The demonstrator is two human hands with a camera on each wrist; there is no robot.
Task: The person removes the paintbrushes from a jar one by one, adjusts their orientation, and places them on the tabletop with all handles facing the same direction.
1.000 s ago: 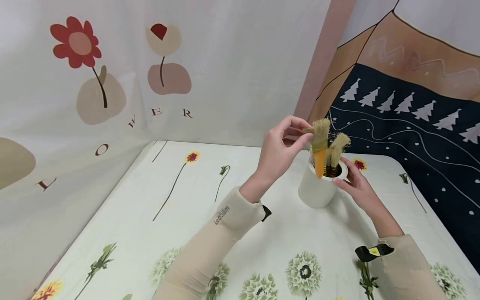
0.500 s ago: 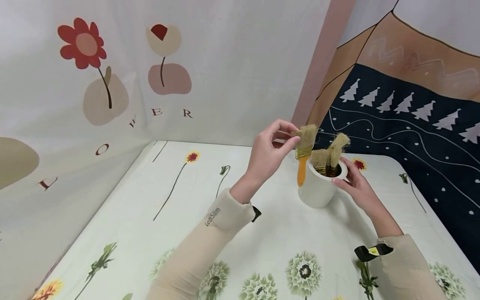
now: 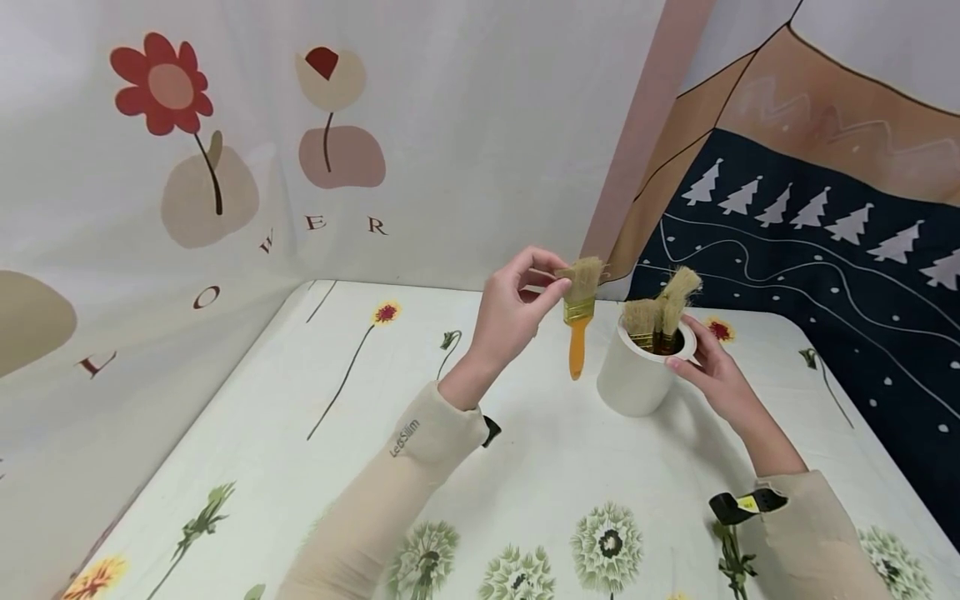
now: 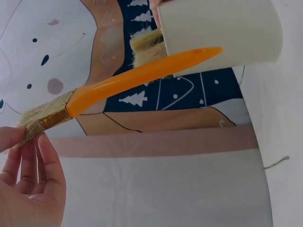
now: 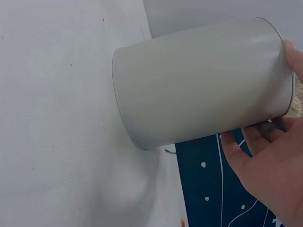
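Observation:
My left hand (image 3: 517, 298) pinches a paintbrush (image 3: 577, 340) by its pale bristles, between thumb and fingertips. The brush hangs handle down, left of a white cylindrical pot (image 3: 633, 379). In the left wrist view the orange handle (image 4: 142, 78) and brass-coloured ferrule (image 4: 56, 111) show plainly. At the pot's rim, my right hand (image 3: 712, 367) grips with thumb in front and fingers on the far side; the right wrist view shows the hand (image 5: 274, 161) around the rim end. More paintbrushes (image 3: 660, 312) stand bristles up inside the pot, their handles hidden.
The pot stands on a table with a white flower-print cloth (image 3: 540, 492). Behind it hang a pale printed curtain (image 3: 465, 150) and a dark blue cloth with white trees (image 3: 817, 242). A black strap (image 3: 750, 502) is on the right sleeve.
My left hand has moved left and slightly down, carrying the paintbrush from over the pot to clear of its left side. The right hand and pot have stayed in place.

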